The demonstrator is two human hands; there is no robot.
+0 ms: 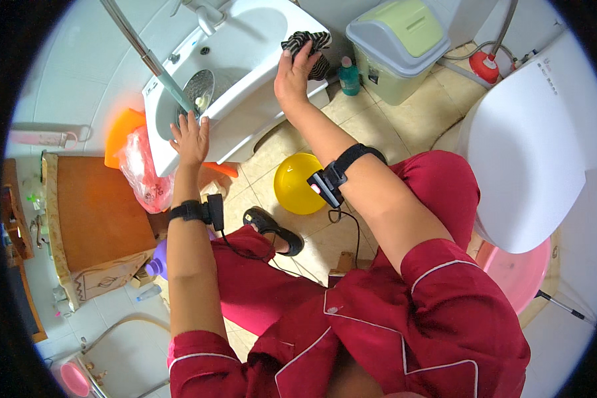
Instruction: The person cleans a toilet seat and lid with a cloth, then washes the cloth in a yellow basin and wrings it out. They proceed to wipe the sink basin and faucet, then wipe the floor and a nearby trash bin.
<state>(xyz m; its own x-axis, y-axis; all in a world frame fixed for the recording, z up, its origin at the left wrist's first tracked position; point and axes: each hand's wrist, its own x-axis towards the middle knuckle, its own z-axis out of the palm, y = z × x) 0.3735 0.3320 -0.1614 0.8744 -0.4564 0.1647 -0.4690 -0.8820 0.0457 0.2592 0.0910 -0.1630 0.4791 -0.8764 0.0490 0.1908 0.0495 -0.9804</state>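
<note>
A white washbasin [258,30] with a chrome tap [209,21] stands before me. At its right front corner my right hand [292,79] has its fingers on a crumpled black-and-pale striped cloth [319,64], which drapes over the rim. My left hand [191,142] is over the basin's left front edge, palm down, fingers spread and nothing held. Just beyond those fingertips, a pole with steel and teal sections [166,82] slants down into the basin. Whether they touch it is unclear. Beside the pole's lower end sits a round perforated metal piece [199,82].
A yellow bowl [293,186] lies on the tiled floor. Right of the basin are a teal bottle [349,79], a lidded bin [390,74], a red plunger [483,67] and a toilet [527,149]. Leftward are a pink plastic bag [142,169] and a brown cabinet [102,204].
</note>
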